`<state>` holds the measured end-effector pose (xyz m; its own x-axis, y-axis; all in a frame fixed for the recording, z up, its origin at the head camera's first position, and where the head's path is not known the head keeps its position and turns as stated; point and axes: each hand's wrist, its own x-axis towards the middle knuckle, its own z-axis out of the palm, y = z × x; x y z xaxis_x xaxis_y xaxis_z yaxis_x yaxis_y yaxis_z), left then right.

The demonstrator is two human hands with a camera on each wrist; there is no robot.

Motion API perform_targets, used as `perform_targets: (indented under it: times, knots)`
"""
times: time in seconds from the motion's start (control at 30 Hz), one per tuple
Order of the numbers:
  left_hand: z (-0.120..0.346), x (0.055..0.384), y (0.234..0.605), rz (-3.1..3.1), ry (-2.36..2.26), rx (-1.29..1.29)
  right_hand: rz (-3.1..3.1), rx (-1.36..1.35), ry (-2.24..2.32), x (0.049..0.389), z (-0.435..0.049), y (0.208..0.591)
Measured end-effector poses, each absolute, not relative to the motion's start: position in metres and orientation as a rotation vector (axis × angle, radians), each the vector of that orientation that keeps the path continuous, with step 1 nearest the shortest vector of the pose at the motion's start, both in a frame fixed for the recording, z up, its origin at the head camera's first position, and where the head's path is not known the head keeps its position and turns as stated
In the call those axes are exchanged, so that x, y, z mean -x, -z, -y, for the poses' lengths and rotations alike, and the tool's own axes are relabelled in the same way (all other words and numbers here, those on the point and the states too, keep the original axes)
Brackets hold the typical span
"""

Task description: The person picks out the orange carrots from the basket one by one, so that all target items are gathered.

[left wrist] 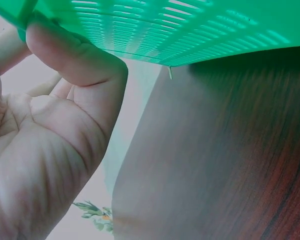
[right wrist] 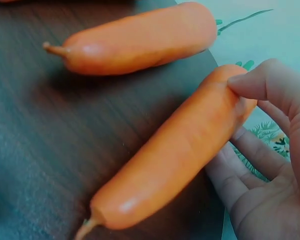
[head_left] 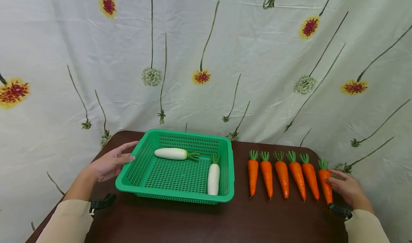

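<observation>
My left hand [head_left: 111, 161] pinches the left rim of a green plastic basket [head_left: 177, 199]. In the left wrist view its thumb [left wrist: 65, 52] lies against the rim, and the basket's slotted wall stands over the table. Inside the basket one white radish [head_left: 170, 153] lies crosswise at the back, and a second white radish [head_left: 213, 179] lies lengthwise at the right. On the far right my right hand [head_left: 349, 190] pinches the outermost carrot [right wrist: 165, 155] near its leafy end, thumb on top and fingers along its side. The neighbouring carrot [right wrist: 140, 40] lies just beside it.
Several more carrots, such as the leftmost one [head_left: 253, 173], lie in a row right of the basket, leaves toward the back. The dark brown table [head_left: 225, 223] ends at a rounded back edge, with a flowered white cloth [head_left: 180, 103] hanging behind.
</observation>
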<state>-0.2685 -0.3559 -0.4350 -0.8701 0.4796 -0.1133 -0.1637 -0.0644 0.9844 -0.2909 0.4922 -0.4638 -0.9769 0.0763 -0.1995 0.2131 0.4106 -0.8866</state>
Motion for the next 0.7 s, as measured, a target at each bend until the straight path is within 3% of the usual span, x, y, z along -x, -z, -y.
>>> perform_targets:
  times: [0.27,0.7]
  knots:
    - [0.356,0.268,0.434,-1.756,-1.995,-0.349,-2.683,-0.368,1.361,0.298,-0.483,0.458]
    - [0.357,0.270,0.434,-1.748,-1.986,-0.372,-2.708,-0.461,1.413,0.305,-0.479,0.467]
